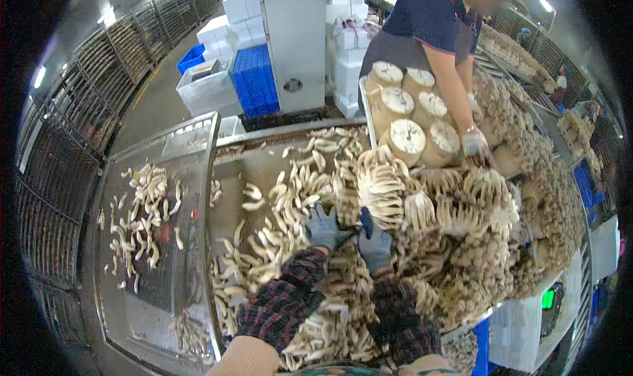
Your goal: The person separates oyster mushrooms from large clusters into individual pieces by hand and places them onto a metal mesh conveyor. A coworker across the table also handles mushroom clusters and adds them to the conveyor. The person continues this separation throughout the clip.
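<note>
My left hand [323, 230], in a grey-blue glove, lies on loose pale mushrooms [280, 201] with its fingers spread. Just right of it, my right hand [374, 245], gloved alike, is closed, its darker blue fingertip pointing away from me. A thin dark thing shows between the two hands; its kind is too unclear to tell. Right beyond my right hand is a big clump of long-stemmed mushrooms [381, 190], stems facing left. More mushrooms [343, 333] lie under and between my plaid-sleeved forearms.
A mesh-topped table [168, 293] with scattered mushrooms stands left. Clumps of mushrooms [475, 264] pile up at right. Across from me a co-worker's gloved hand [473, 142] touches the pile beside a white crate of round, white-topped blocks [407, 137]. Blue crates [256, 79] stand behind, by a pillar.
</note>
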Tool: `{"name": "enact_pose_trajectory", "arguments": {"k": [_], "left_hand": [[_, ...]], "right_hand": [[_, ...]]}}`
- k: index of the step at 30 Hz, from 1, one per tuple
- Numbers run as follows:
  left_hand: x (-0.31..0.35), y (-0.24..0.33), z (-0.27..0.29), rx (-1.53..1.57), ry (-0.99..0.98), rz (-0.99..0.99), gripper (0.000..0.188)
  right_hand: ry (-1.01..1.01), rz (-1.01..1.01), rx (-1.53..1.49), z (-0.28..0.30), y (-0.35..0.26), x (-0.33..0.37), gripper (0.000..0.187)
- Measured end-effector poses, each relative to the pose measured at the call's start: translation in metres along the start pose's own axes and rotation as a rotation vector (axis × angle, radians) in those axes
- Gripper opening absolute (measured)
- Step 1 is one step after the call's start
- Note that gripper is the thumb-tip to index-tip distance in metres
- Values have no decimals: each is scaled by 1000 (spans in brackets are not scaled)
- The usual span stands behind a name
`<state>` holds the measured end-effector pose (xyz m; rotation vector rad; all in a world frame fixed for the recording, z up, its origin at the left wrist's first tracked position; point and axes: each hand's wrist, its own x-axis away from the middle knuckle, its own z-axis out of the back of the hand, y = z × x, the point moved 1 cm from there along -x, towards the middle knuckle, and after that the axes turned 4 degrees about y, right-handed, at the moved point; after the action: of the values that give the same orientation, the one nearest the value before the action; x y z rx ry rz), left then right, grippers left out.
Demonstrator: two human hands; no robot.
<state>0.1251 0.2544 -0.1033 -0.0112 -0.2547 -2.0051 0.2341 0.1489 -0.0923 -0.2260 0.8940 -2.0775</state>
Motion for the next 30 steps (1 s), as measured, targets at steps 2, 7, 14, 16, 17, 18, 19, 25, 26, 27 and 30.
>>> {"name": "enact_pose_trajectory", "arguments": {"k": [2,7,14,16,17,18,19,25,26,27,30], "left_hand": [[-19,8,-13,-17,37,32,99],[-41,-13,-30,693,328,-40,87],[112,-85,37,1785,-97,261,64],[159,-94,21,1346,-196,-63,41],[179,-98,4,1875,-427,65,29],[199,-100,-7,2362,-644,315,20],[211,-86,4,2275,-360,378,17],[276,-59,0,2030,-25,340,49],[278,-56,-8,2114,-81,332,63],[280,-50,11,1833,90,126,66],[289,-43,36,1088,458,-126,59]], "right_hand": [[96,94,-84,7,8,-20,40],[-136,-134,-463,2,39,-36,35],[-406,-120,-931,51,-65,61,52],[-339,158,-529,31,-79,88,32],[-303,266,-368,31,-85,105,25],[-273,236,-471,34,-91,120,21],[-274,221,-493,41,-90,131,23],[-359,172,-407,76,-84,193,33],[-367,93,-510,62,-74,202,39],[-393,52,-514,66,-69,202,39],[-277,127,-363,86,-79,199,36]]}}
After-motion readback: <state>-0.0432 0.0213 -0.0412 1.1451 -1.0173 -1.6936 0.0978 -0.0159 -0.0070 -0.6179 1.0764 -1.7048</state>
